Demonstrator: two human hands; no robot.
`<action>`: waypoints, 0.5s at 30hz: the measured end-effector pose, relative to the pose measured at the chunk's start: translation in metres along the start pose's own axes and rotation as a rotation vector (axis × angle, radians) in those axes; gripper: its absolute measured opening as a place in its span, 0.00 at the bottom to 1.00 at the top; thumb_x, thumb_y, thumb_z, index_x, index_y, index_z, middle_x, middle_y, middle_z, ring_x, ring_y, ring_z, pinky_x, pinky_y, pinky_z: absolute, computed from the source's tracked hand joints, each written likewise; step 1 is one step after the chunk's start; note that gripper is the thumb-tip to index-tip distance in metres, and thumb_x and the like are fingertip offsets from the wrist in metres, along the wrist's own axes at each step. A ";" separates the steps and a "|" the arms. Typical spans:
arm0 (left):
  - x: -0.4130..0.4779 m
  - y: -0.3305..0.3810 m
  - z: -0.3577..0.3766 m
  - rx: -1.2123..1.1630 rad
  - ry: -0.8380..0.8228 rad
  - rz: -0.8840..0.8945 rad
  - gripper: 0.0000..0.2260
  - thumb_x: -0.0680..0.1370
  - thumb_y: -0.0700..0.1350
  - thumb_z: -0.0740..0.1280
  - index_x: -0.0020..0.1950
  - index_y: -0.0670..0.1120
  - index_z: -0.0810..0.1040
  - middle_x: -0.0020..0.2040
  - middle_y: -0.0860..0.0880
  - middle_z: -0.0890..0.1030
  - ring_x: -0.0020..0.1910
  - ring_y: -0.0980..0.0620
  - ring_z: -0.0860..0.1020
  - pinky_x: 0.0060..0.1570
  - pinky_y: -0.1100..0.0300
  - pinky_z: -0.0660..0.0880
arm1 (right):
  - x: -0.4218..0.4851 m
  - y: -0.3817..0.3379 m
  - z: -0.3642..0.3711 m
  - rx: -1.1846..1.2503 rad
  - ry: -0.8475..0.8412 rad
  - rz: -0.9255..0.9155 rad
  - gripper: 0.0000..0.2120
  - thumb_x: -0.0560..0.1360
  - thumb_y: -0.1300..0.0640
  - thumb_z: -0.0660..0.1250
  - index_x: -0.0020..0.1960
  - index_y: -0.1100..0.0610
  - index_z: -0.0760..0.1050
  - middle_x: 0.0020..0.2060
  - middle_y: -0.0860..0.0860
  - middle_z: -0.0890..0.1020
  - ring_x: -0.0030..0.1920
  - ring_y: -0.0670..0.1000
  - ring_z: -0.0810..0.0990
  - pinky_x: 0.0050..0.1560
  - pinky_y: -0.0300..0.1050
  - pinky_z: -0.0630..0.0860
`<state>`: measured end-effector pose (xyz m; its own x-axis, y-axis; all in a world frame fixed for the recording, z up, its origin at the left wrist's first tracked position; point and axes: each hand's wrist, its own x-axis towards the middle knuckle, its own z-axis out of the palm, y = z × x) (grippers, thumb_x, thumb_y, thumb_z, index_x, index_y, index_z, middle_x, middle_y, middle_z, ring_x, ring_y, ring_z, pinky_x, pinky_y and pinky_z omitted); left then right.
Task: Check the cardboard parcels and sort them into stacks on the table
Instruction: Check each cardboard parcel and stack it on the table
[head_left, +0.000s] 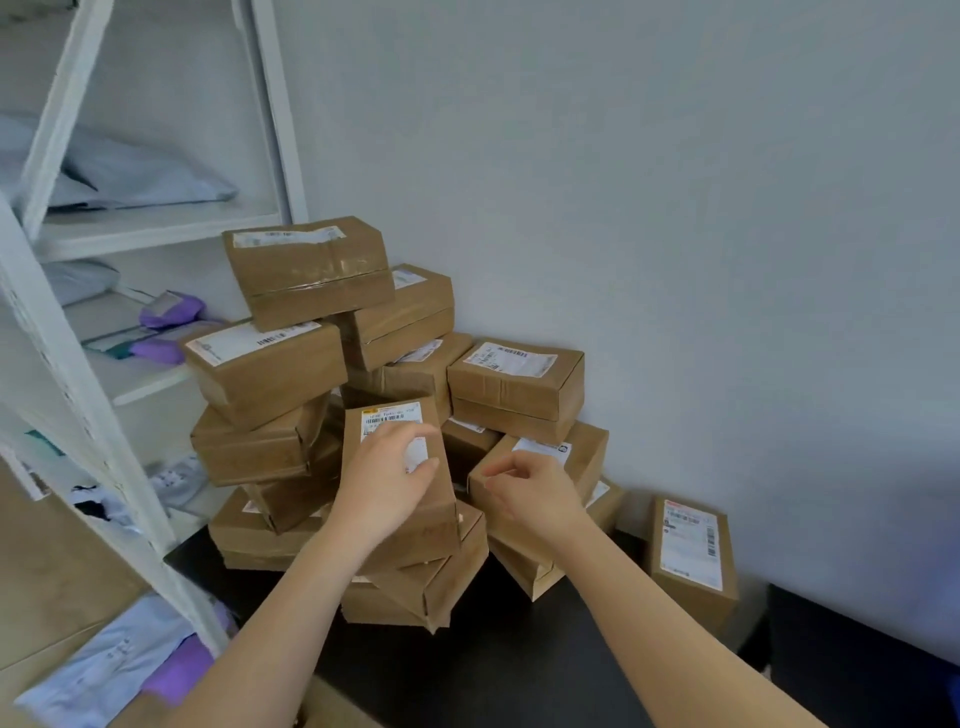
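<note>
A loose heap of several brown cardboard parcels (306, 270) with white labels stands on a black table (493, 660) against the wall. My left hand (384, 478) lies with straight fingers on the labelled top of a tilted parcel (441, 499) at the front of the heap. My right hand (530, 493) hovers just right of it with fingers loosely curled, holding nothing, in front of another labelled parcel (582, 452). One parcel (693, 561) stands apart at the right of the table.
A white metal shelf rack (67, 332) at the left holds pale blue and purple mailer bags (130, 176). More bags (109, 670) lie low at the left. The grey wall (675, 208) runs close behind the heap.
</note>
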<state>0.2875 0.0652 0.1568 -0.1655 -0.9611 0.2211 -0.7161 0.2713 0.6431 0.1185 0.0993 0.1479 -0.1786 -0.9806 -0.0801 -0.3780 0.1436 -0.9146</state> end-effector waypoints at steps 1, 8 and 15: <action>0.007 -0.004 0.000 -0.004 0.021 0.000 0.16 0.79 0.46 0.66 0.66 0.54 0.72 0.71 0.53 0.69 0.70 0.52 0.66 0.67 0.55 0.66 | 0.008 0.000 0.004 0.015 -0.006 0.004 0.07 0.75 0.59 0.65 0.45 0.47 0.79 0.43 0.46 0.81 0.41 0.42 0.78 0.31 0.29 0.72; 0.041 -0.041 -0.005 -0.079 0.102 -0.125 0.27 0.76 0.47 0.69 0.73 0.52 0.64 0.72 0.50 0.65 0.69 0.50 0.66 0.67 0.51 0.64 | 0.056 0.005 0.035 0.142 -0.038 0.075 0.04 0.76 0.54 0.65 0.49 0.48 0.78 0.44 0.49 0.80 0.42 0.48 0.77 0.49 0.48 0.75; 0.059 -0.073 -0.001 -0.450 0.033 -0.424 0.40 0.74 0.53 0.71 0.78 0.56 0.50 0.75 0.51 0.62 0.69 0.47 0.68 0.64 0.47 0.71 | 0.077 0.005 0.055 0.172 -0.034 0.154 0.15 0.78 0.43 0.61 0.60 0.49 0.75 0.51 0.48 0.81 0.53 0.50 0.78 0.57 0.48 0.75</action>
<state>0.3310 -0.0117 0.1237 0.0966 -0.9899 -0.1035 -0.3579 -0.1316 0.9244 0.1533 0.0172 0.1157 -0.1909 -0.9531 -0.2347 -0.1876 0.2701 -0.9444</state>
